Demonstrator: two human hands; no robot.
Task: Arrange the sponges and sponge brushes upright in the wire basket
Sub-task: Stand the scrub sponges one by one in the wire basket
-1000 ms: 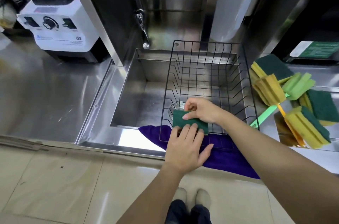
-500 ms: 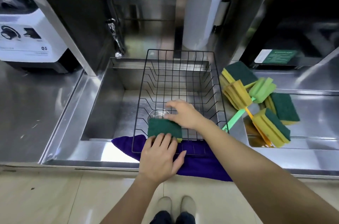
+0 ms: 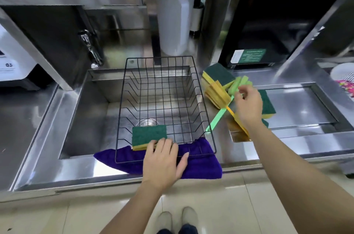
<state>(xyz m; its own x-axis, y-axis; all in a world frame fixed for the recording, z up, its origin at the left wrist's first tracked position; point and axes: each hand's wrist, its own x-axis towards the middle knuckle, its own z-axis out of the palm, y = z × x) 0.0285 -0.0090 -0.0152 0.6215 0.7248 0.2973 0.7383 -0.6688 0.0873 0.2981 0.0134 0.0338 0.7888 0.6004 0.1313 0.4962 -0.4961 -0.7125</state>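
Note:
A black wire basket spans the sink, its front end resting on a purple cloth. One green-and-yellow sponge stands on edge against the basket's front wall. My left hand rests on the basket's front rim, its fingertips touching that sponge. To the right of the basket lie more sponges and two sponge brushes: one with a green handle, one with an orange handle. My right hand hovers over this pile, fingers apart and empty.
The steel sink has a drain under the basket and a tap at the back left. A purple cloth drapes the sink's front edge. A white blender base stands far left. A white bottle and a pump dispenser stand behind.
My right hand has let go of the sponge in the basket and moved right, over the pile of sponges and brushes. My left hand stays at the basket's front.

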